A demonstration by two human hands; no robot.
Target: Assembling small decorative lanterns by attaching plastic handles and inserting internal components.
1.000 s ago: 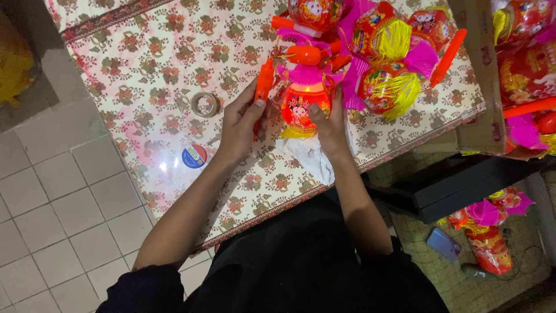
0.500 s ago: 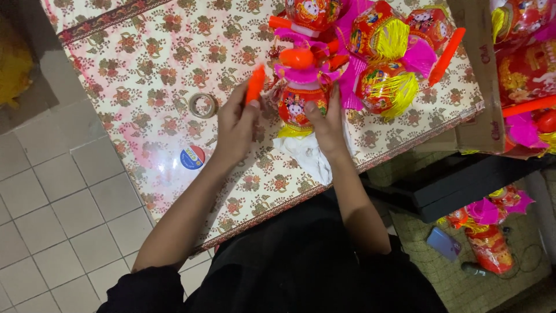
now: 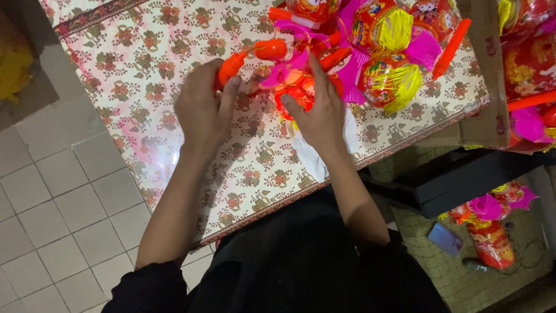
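Note:
My left hand (image 3: 202,110) grips an orange plastic handle stick (image 3: 230,65) near its upper end. My right hand (image 3: 317,113) rests its fingers on a small red lantern toy (image 3: 296,95) with pink frills (image 3: 284,72). An orange connector piece (image 3: 270,49) joins the stick toward the lantern. Both hands hover over a table with a floral patterned cloth (image 3: 145,64). A white plastic wrapper (image 3: 310,153) lies under my right wrist.
A pile of finished red, yellow and pink lanterns (image 3: 388,52) sits at the table's far right, beside a cardboard box (image 3: 486,69) with more. Grey floor tiles (image 3: 52,203) lie to the left. More lanterns (image 3: 489,232) and a phone (image 3: 445,237) lie on the floor at right.
Both hands moved the lantern and orange stick farther up the table toward the pile. The tape roll and round sticker seen before are now hidden behind my left arm.

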